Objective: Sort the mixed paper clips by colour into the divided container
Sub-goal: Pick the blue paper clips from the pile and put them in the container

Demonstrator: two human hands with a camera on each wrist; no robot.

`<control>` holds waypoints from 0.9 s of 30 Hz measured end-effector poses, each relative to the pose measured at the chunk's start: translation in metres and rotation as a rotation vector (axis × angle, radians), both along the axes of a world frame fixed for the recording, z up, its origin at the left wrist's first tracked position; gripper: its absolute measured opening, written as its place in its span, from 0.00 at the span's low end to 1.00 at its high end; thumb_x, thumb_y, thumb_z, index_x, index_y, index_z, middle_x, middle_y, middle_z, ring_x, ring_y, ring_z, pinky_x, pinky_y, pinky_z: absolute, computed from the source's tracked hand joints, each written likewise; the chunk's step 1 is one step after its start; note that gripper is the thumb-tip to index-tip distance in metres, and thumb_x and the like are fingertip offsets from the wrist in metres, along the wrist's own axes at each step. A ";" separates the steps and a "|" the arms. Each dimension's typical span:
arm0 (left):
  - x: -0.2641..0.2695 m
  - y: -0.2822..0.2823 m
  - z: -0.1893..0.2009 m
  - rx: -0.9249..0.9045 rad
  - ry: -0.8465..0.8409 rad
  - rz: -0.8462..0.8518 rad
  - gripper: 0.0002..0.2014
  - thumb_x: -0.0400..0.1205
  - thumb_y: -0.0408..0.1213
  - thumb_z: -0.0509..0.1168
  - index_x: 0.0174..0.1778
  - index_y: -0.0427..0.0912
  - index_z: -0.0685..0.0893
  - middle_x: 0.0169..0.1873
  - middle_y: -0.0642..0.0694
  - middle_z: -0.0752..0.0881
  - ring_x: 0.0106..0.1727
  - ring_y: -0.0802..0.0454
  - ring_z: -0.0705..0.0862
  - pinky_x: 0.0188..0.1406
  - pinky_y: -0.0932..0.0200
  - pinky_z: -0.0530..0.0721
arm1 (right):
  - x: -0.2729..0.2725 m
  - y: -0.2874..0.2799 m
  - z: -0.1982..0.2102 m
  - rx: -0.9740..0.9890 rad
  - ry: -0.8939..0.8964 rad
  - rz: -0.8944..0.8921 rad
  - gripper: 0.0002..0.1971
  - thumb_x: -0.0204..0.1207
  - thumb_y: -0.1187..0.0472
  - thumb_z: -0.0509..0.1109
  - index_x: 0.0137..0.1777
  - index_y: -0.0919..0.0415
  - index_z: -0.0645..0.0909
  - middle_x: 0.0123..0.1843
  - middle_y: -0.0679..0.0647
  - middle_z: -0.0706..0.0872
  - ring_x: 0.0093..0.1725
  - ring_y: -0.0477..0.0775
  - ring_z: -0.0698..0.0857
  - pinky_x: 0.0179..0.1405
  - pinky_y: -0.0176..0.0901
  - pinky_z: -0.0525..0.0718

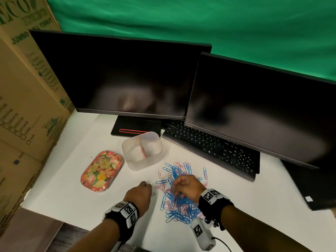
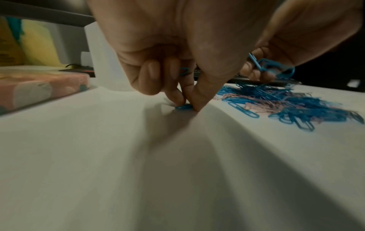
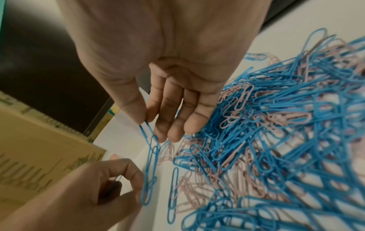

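A person's right hand pinches a chain of blue clips between thumb and forefinger above the mixed pile of paper clips. The left hand, fingers curled, pinches one blue clip flat on the white desk. Behind the pile stands the divided container, beside a floral tray and keyboard.
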State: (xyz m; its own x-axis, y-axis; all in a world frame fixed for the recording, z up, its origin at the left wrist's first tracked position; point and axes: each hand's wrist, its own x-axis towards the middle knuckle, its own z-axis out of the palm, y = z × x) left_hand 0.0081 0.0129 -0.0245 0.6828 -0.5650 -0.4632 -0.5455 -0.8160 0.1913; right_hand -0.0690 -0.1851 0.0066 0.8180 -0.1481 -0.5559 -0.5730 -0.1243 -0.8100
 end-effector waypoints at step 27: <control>0.016 -0.015 0.028 -0.532 0.497 0.551 0.11 0.77 0.27 0.61 0.49 0.47 0.79 0.37 0.44 0.85 0.36 0.49 0.81 0.32 0.62 0.74 | 0.014 0.005 0.029 0.331 0.381 -0.325 0.02 0.78 0.66 0.66 0.47 0.65 0.77 0.29 0.56 0.77 0.22 0.51 0.73 0.19 0.35 0.68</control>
